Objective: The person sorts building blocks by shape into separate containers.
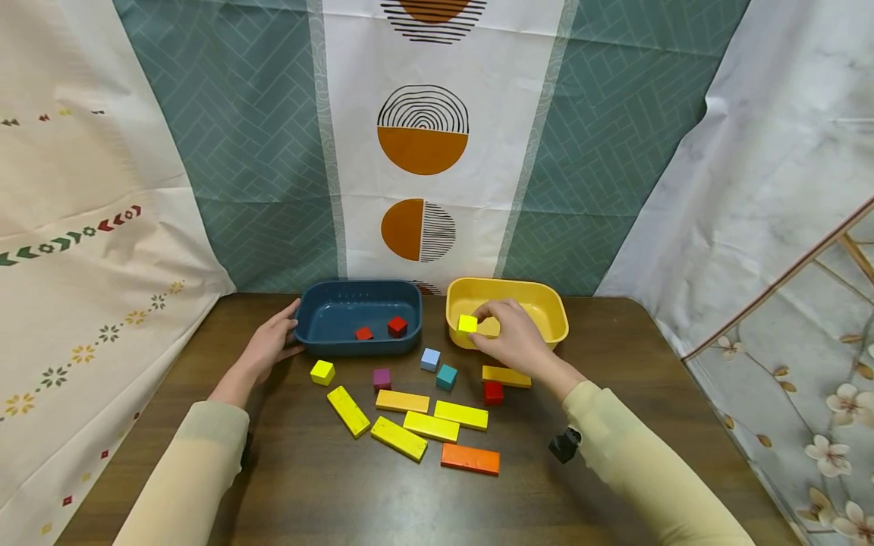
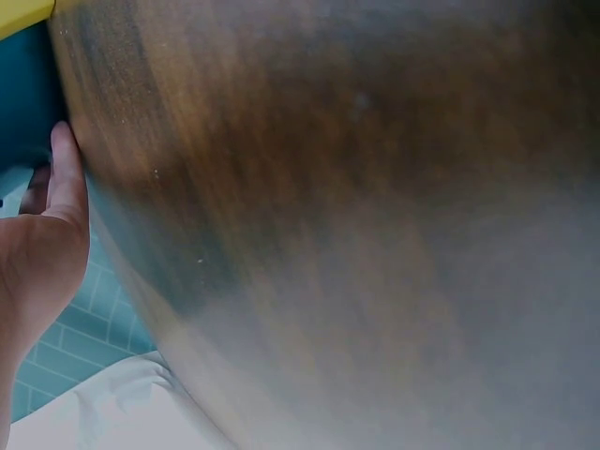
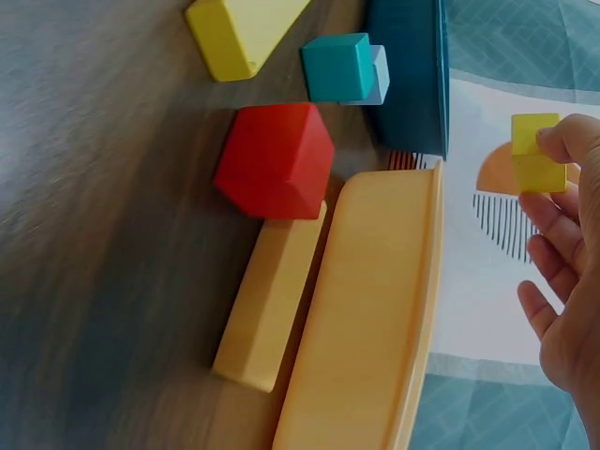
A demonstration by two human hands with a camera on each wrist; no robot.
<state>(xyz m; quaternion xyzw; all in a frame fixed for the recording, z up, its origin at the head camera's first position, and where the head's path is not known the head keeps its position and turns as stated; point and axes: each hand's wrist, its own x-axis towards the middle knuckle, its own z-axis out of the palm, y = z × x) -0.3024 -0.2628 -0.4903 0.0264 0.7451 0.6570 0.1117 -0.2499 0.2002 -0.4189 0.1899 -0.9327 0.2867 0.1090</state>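
One small yellow wooden cube (image 1: 467, 324) is pinched in your right hand (image 1: 514, 337), hovering right over the near-left rim of the yellow plastic tub (image 1: 554, 315), so the tub's hollow lies just ahead. Your left hand (image 1: 268, 347) rests flat-fingered against the dark blue plastic tub (image 1: 309, 337), holding nothing.

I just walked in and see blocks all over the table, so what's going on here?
A person is handling coloured blocks at a wooden table. Their right hand pinches a small yellow cube at the yellow bin. Their left hand rests against the side of the blue bin, which holds two red blocks. More yellow, orange, red, purple, teal and pale blue blocks lie loose on the table in front of the bins.
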